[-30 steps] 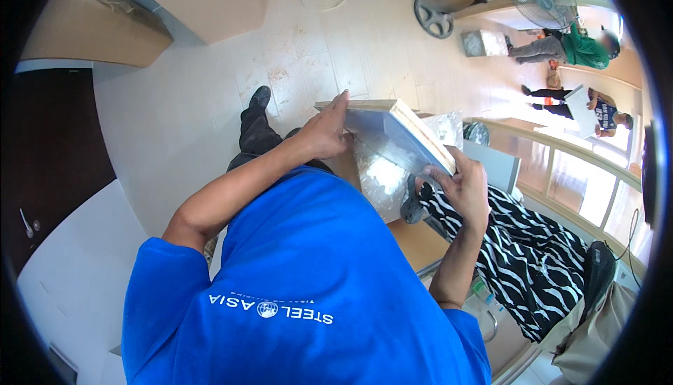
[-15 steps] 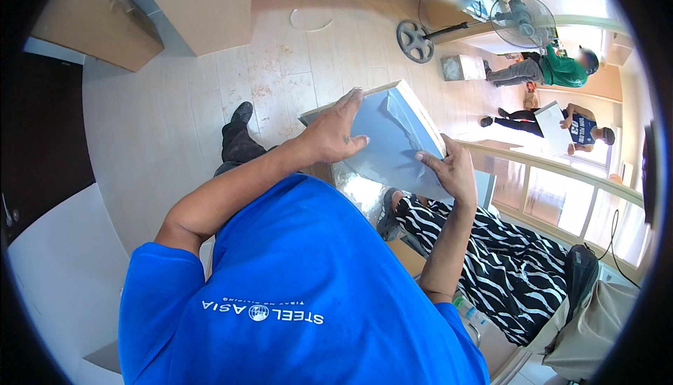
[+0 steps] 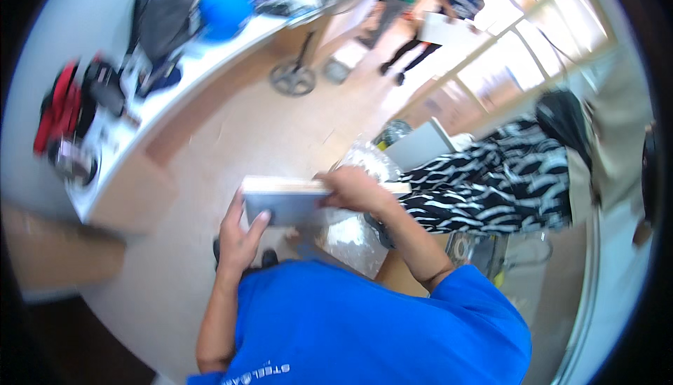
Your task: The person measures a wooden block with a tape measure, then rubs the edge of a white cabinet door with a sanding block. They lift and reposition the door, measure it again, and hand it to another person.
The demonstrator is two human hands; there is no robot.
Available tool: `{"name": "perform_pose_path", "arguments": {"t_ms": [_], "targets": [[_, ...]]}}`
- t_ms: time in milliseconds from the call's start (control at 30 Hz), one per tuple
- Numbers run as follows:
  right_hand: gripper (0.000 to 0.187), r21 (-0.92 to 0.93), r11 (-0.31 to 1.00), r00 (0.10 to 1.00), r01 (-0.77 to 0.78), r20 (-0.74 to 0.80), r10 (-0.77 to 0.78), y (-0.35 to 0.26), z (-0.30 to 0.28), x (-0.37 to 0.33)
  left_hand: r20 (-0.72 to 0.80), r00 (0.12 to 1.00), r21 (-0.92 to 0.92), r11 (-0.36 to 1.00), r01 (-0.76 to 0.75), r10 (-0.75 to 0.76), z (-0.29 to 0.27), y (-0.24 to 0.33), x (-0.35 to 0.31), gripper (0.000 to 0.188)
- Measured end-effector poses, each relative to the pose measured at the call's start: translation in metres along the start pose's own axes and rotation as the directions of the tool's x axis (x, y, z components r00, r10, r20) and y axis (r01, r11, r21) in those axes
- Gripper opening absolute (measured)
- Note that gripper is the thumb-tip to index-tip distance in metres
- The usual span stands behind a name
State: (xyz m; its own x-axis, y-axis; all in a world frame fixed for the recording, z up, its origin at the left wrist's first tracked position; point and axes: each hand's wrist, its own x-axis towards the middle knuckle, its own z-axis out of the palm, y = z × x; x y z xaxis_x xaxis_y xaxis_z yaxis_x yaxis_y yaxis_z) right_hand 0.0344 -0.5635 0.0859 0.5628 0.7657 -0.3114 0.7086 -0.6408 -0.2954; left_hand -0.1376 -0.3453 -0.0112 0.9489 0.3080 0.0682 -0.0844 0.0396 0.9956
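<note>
In front of my blue shirt I hold a flat rectangular panel [image 3: 291, 201], grey-blue on its face with a pale edge turned up. My left hand [image 3: 240, 241] grips its left end, thumb against the face and fingers behind. Over the upper edge, toward the right, my right hand [image 3: 354, 189] is closed on the panel, its fingertips blurred by motion. Clear crumpled plastic wrap [image 3: 350, 241] lies on the floor just beyond and below the panel.
A white counter [image 3: 151, 122] at the left carries bags and a blue helmet [image 3: 224, 12]. A stand fan's base [image 3: 292, 79] is on the floor ahead. Close on the right is a person in black-and-white patterned clothing [image 3: 491, 175]. Two people work farther back, one holding a white panel [image 3: 447, 29].
My view has swung to the right. The panel has turned from its broad face to its edge, and my right hand has shifted onto its upper edge.
</note>
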Motion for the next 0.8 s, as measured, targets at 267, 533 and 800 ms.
{"name": "perform_pose_path", "arguments": {"t_ms": [267,533,800], "targets": [[0.039,0.054,0.998,0.997,0.023,-0.072,-0.019,-0.014,0.002,-0.023,-0.032,0.987,-0.062,0.986,-0.158,0.156,-0.001,0.023,0.025,0.058],[0.040,0.080,0.996,0.994,0.032,-0.106,-0.023,-0.018,0.006,-0.032,-0.091,0.992,-0.054,0.994,-0.095,0.090,0.008,0.011,0.032,0.046],[0.047,0.158,0.987,0.912,-0.040,-0.398,0.101,0.005,0.011,-0.079,-0.085,0.991,0.053,0.994,-0.098,0.103,0.004,0.009,0.034,0.034]]}}
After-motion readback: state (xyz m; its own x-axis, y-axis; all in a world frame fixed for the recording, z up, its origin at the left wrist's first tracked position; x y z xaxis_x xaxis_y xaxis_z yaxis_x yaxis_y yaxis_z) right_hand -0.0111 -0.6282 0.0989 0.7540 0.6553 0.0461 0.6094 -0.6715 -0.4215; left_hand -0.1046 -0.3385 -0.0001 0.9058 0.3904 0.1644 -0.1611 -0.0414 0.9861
